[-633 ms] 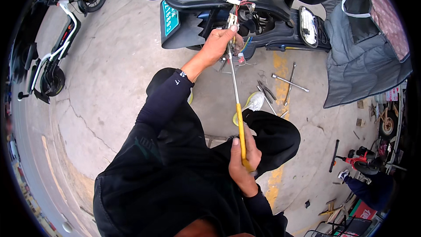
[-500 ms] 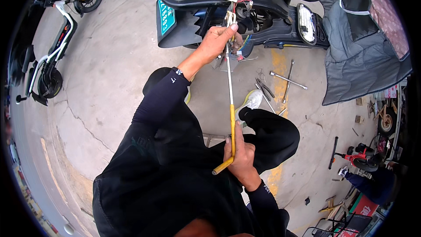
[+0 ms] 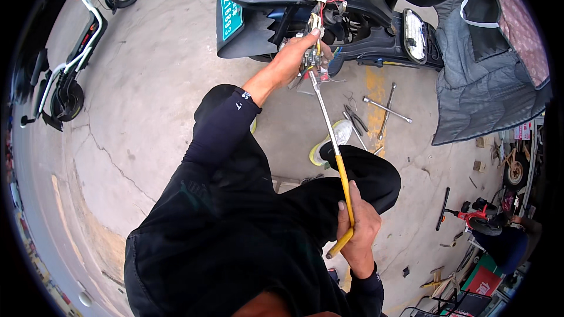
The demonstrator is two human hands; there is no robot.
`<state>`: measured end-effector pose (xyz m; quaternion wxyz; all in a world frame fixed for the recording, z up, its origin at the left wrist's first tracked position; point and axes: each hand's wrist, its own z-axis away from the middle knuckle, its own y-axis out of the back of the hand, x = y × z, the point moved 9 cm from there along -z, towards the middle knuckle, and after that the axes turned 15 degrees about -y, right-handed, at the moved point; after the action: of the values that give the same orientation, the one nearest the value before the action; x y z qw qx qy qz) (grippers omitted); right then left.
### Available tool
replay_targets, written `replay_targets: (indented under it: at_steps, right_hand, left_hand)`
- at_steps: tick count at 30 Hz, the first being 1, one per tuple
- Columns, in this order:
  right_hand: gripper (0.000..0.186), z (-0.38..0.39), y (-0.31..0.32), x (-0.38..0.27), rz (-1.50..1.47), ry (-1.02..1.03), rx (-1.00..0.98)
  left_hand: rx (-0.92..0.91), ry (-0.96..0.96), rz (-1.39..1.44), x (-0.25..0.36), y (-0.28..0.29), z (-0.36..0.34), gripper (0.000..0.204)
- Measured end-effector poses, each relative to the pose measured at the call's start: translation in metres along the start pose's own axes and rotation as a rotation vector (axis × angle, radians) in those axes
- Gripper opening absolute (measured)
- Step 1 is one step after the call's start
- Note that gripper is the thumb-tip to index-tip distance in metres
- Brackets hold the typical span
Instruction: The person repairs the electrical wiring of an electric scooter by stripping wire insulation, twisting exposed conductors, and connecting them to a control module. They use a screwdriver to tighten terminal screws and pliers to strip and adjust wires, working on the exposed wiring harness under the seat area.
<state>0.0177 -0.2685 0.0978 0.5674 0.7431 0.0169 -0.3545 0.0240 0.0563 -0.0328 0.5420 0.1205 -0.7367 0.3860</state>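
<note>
My left hand [image 3: 289, 57] is closed on a small dark block with metal terminals [image 3: 309, 58], thumb on top. Wires [image 3: 317, 22] run from it up to the electric scooter [image 3: 364, 41], whose seat area lies uncovered. My right hand [image 3: 362, 226] wraps round the yellow handle of a long L-shaped socket wrench [image 3: 329, 114], forefinger stretched along it. The silver shaft slants up to the block, and its far end is at the block's lower edge; whether it touches a terminal, I cannot tell.
Pliers [image 3: 356, 118] and a cross-shaped wheel wrench [image 3: 386, 111] lie on the concrete beyond my shoe [image 3: 339, 135]. A grey quilted cover [image 3: 470, 94] hangs at the right. A white scooter [image 3: 79, 53] stands at the left. Another person [image 3: 499, 246] works at the lower right.
My right hand has shifted right and down with the wrench, which now slants more. The wrench's far end has drawn back below my left hand, where the terminals now show.
</note>
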Motion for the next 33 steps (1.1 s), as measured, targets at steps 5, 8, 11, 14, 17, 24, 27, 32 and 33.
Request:
replay_targets:
  at_steps: [5, 8, 11, 14, 17, 24, 27, 32, 33]
  right_hand:
    - [0.045, 0.011, -0.032, 0.040, -0.590, -0.533, -0.035]
    - [0.047, 0.011, -0.049, 0.050, -0.783, -0.577, -0.032]
    - [0.050, 0.009, -0.056, 0.045, -0.874, -0.617, -0.052]
    - [0.051, 0.008, -0.059, 0.045, -0.876, -0.632, -0.066]
    - [0.052, 0.008, -0.065, 0.045, -0.887, -0.649, -0.054]
    - [0.053, 0.014, -0.071, 0.036, -0.993, -0.724, -0.037]
    - [0.053, 0.012, -0.076, 0.037, -1.042, -0.751, -0.057]
    - [0.050, 0.012, -0.101, 0.034, -1.734, -0.924, -0.297]
    - [0.050, 0.013, -0.103, 0.031, -1.839, -0.961, -0.324]
  left_hand:
    - [-0.026, -0.024, 0.124, -0.005, -0.001, 0.002, 0.060]
    - [-0.008, 0.009, 0.141, -0.004, -0.004, 0.003, 0.060]
    - [-0.022, 0.004, 0.153, -0.001, -0.007, 0.004, 0.060]
    - [-0.038, -0.047, 0.180, -0.004, -0.008, 0.000, 0.060]
    - [-0.052, -0.024, 0.168, -0.002, -0.008, 0.002, 0.061]
    - [-0.011, -0.043, 0.168, -0.006, -0.005, 0.000, 0.061]
    - [-0.017, -0.027, 0.179, -0.002, -0.009, 0.003, 0.060]
    - [-0.018, -0.087, 0.150, -0.003, -0.008, 0.000, 0.061]
    - [-0.023, -0.093, 0.064, -0.004, -0.006, 0.000, 0.062]
